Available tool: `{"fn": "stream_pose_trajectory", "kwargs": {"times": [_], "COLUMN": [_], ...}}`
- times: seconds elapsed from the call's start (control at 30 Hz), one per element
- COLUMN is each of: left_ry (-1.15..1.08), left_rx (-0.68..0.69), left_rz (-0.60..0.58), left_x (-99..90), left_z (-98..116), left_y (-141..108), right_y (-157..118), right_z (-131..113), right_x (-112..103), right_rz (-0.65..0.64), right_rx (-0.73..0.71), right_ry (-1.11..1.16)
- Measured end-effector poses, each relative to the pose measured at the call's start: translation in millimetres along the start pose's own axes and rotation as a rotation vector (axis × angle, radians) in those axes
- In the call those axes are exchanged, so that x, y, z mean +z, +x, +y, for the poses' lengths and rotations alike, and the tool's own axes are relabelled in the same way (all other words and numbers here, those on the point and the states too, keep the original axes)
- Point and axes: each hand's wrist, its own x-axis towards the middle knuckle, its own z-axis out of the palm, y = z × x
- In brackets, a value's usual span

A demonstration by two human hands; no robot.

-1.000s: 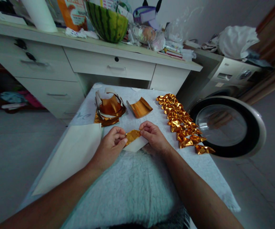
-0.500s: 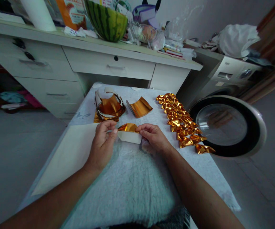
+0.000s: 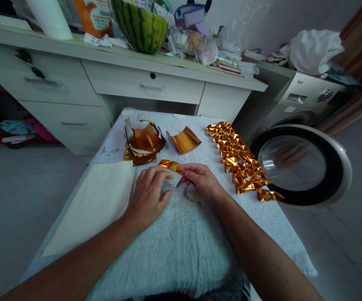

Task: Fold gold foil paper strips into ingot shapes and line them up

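A small gold foil paper with a white underside (image 3: pixel 169 164) lies between my hands over the cloth-covered table (image 3: pixel 181 234). My right hand (image 3: pixel 201 179) pinches its right end between thumb and fingers. My left hand (image 3: pixel 149 192) rests its bent fingers on the paper's left part, thumb apart below. Behind it are a curled stack of gold sheets (image 3: pixel 145 138) and one loose curved gold sheet (image 3: pixel 185 140). Rows of folded gold pieces (image 3: pixel 235 154) stand along the right side, with a single piece (image 3: pixel 269 195) nearest the front.
A pale sheet (image 3: pixel 93 205) lies at the table's left. Beyond are a white desk (image 3: pixel 149 85) holding a cut watermelon (image 3: pixel 141 27) and clutter, and at right a washing machine whose round door (image 3: pixel 300 165) hangs open beside the table.
My left hand has moved right and turned over the paper, its fingers now covering the left part. Less of the white side shows. My right hand stays nearly in place, still pinching.
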Motion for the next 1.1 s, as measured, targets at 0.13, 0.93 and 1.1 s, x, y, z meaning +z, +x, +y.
{"fn": "stream_pose_trajectory", "kwargs": {"times": [0.13,0.93,1.1], "left_ry": [-0.03,-0.022,-0.017], "left_rx": [0.051,0.059,0.037], "left_rz": [-0.103,-0.343,-0.322], "left_x": [-0.8,4.8,6.6], "left_z": [-3.1,0.7,-0.8], "left_y": [0.1,-4.5,-3.1], "right_y": [-2.9,-3.3,-2.1], "right_z": [-1.8,-2.8,-1.5], "right_x": [2.2,4.8,3.4], "right_rz": [-0.058,-0.204,-0.233], "right_rx": [0.007,-0.371,-0.347], "right_ry": [-0.099,-0.935,-0.932]}}
